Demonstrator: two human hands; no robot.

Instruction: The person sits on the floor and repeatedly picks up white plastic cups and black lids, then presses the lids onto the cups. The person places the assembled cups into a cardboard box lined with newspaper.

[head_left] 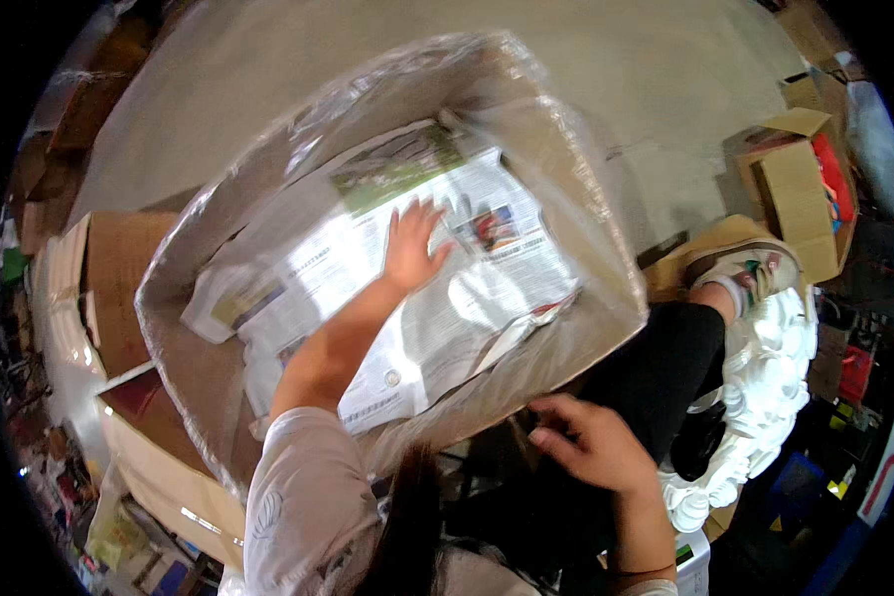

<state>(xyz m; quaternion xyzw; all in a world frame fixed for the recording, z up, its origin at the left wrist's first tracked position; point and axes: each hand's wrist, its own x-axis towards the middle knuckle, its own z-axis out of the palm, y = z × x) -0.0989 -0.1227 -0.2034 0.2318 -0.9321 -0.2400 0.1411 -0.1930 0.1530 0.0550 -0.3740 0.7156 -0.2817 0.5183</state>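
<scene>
Newspaper sheets (477, 313) printed with text and colour photos lie across the inside of a large cardboard box (586, 209). Clear plastic lines the box and wraps over its rim. My left hand (415, 248) reaches inside, palm down with fingers spread, on or just above the paper; contact is hard to judge. Outside the near right edge of the box is my right hand (596, 442), loosely curled, thumb and forefinger apart, nothing visible in it. What lies beneath the newspaper is hidden.
Cardboard boxes (134, 288) stand against the left side. To the right, a pile of white round pieces (765, 387) sits beside my leg and shoe. Farther right is an open carton (795, 189) with something red inside. Concrete floor (666, 79) extends beyond the box.
</scene>
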